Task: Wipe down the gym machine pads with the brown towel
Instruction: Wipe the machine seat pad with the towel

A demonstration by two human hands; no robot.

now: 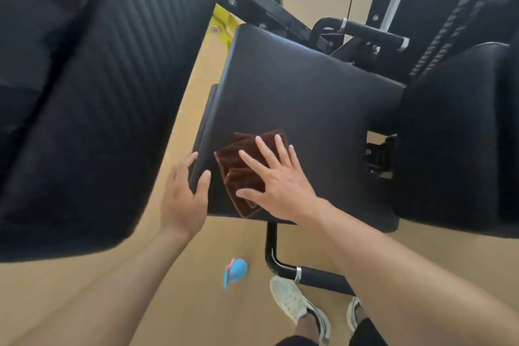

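Observation:
A folded brown towel (238,166) lies on the near left corner of a flat black seat pad (303,98). My right hand (276,177) presses flat on the towel with fingers spread, covering its right half. My left hand (184,196) grips the pad's left edge, thumb on top and fingers curled around the side. A large ribbed black back pad (92,87) fills the left of the view. Another black pad (460,143) stands at the right.
A black handle bar with a chrome ring (309,272) sticks out below the seat pad, near my white shoes (295,303). A blue and pink spray bottle (234,271) lies on the tan floor. Black machine frame, a grip bar and a yellow part sit behind the seat.

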